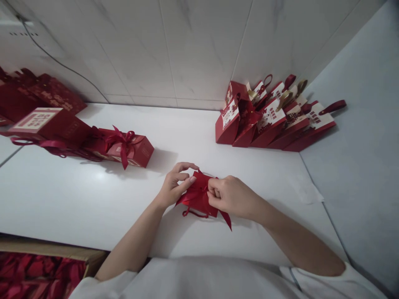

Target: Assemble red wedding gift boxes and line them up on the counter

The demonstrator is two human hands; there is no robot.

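Observation:
A small red gift box (pixel 201 181) sits on the white table in front of me, with a red ribbon (pixel 193 197) tied across its top and loose pointed ends hanging at the sides. My left hand (pixel 174 185) grips the box's left side, its thumb on the top and its index finger reaching to the far corner. Over the box's right half, my right hand (pixel 232 195) is closed in a pinch on the ribbon near the knot. Those fingers partly hide the knot. A thin red cord handle (pixel 195 213) curls out at the near edge.
Several red house-shaped gift boxes (pixel 269 120) with ribbon loops stand at the back right. Bow-tied red boxes (pixel 134 149) and larger red bags (pixel 56 91) are at the left. A carton (pixel 93 257) of red items is at lower left. A tiled wall (pixel 199 50) closes the back.

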